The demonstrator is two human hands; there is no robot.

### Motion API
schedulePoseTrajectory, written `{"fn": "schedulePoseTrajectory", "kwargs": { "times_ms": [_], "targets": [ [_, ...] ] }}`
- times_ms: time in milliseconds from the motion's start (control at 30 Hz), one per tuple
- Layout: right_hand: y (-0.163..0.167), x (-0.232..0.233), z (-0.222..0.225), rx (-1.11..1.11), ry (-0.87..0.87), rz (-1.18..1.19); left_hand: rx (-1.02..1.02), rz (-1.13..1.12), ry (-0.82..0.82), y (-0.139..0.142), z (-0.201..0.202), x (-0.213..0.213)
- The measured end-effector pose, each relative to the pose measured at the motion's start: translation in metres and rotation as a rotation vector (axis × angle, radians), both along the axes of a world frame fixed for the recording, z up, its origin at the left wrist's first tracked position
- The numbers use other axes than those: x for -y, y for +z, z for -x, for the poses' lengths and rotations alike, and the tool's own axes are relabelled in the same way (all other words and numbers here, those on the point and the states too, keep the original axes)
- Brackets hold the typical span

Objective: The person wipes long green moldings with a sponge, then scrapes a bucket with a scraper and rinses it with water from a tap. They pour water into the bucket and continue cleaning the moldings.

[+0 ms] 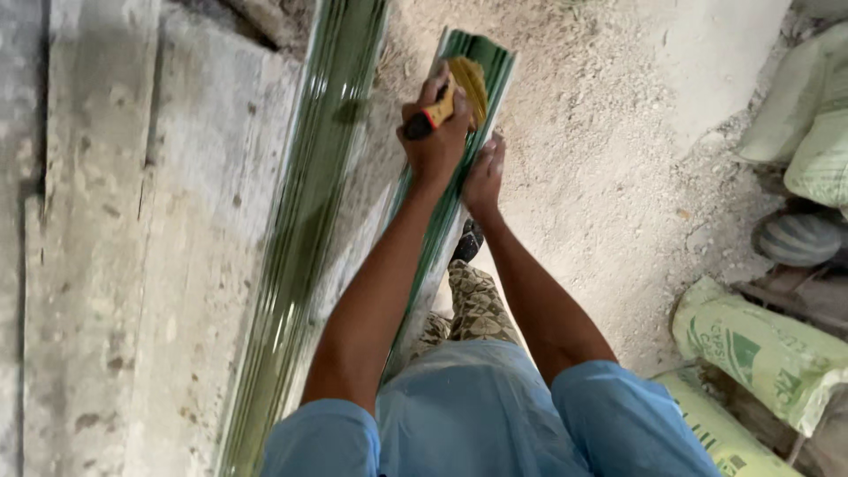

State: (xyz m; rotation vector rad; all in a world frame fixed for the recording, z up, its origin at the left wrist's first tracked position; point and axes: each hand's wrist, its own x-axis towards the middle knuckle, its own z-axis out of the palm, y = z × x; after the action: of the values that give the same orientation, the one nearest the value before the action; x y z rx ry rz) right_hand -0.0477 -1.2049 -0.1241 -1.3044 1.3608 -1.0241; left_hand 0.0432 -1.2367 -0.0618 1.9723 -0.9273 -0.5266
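Blue shirt fills the bottom of the frame, closest to the lens, with both bare arms reaching up toward the centre. Left of it, the grey wall takes the whole left third. Sandy floor spreads across the upper right, and sacks are piled along the right edge. A stack of green strips leans up the wall, blurred. Beside it, one green strip runs from the lower middle to the upper centre.

Upper centre, the left hand is closed tight round a tool with a yellow head and red-and-black handle, probably a brush, though blur hides the detail. The head lies on the strip near its top end. Just right, the right hand presses on the strip's edge, fingers curled loosely rather than clamped.

Done well, the work wants the right hand bracing close below the tool, and long strokes following the ridges.
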Motion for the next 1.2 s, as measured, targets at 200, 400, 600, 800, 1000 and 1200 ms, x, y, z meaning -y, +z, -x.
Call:
{"fn": "schedulePoseTrajectory", "kwargs": {
  "times_ms": [200, 400, 600, 800, 1000, 1200],
  "targets": [
    [0.013, -0.001, -0.002, 0.083, 0.015, -0.291, 0.172, 0.048, 0.190, -0.009, 0.020, -0.129],
    [0.030, -0.025, 0.028, 0.259, 0.253, -0.156, 0.176, 0.304, 0.393, -0.003, 0.034, -0.300],
    [0.063, -0.180, 0.048, 0.181, 0.364, -0.082, 0.060, 0.274, 0.608, 0.003, 0.046, -0.505],
    [0.053, -0.424, 0.053, 0.080, 0.630, 0.089, -0.019, 0.157, 0.912, -0.003, 0.071, -0.758],
    [0.059, -0.667, 0.005, 0.194, 1.258, 0.050, 0.019, -0.185, 1.210, 0.013, 0.068, -0.981],
    [0.067, -0.858, -0.049, 0.282, 1.595, -0.034, 0.207, -0.390, 1.380, 0.026, 0.069, -1.180]
  ]
}}
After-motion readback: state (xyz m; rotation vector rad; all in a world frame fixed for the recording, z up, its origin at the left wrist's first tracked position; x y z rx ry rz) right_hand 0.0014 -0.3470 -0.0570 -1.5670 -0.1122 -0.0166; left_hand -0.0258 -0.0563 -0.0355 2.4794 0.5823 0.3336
